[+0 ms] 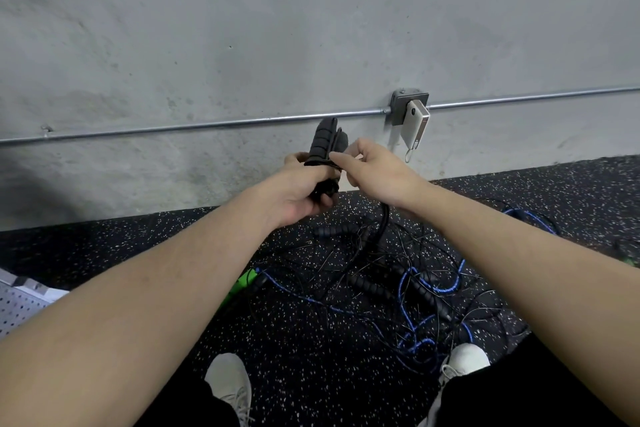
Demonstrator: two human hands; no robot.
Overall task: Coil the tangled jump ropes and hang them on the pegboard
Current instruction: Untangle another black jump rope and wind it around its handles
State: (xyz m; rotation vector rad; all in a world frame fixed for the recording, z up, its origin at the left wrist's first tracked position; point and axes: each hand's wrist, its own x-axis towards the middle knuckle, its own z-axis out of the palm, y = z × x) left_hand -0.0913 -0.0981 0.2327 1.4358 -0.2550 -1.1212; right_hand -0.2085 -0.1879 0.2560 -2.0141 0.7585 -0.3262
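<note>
The left hand [304, 192] is curled round a pair of black ribbed foam jump-rope handles [323, 144], held side by side and pointing up and away from the palm; keeping both grips in one fist fixes the rope's two ends so the cord can be gathered into loops below it. Just right of those handles, the right hand [375, 172] has its thumb and forefinger drawn together at the base of the grips, apparently pinching a thin black cord there, as if to wrap or tuck it; the cord itself is too fine to make out against the fingers. A thicker black bundle of gathered cord [382, 224] hangs from under the right wrist toward the floor.

Below both hands, on the black speckled rubber floor [554, 191], lies the remaining tangle: thin black cords [346, 263] crossed with a blue braided rope [403, 282], more black ribbed handles [369, 286] and a bright green handle [244, 281]. How many ropes are there cannot be told.

The white perforated pegboard panel [17, 308] shows only as a corner far to the left of the left forearm, cut off by the frame edge; no hooks are visible. The left palm hides where the cords leave the handles. Beyond the hands, a grey metal conduit [207, 123] runs along the concrete wall to a junction box [403, 107] with a white device [417, 126].
</note>
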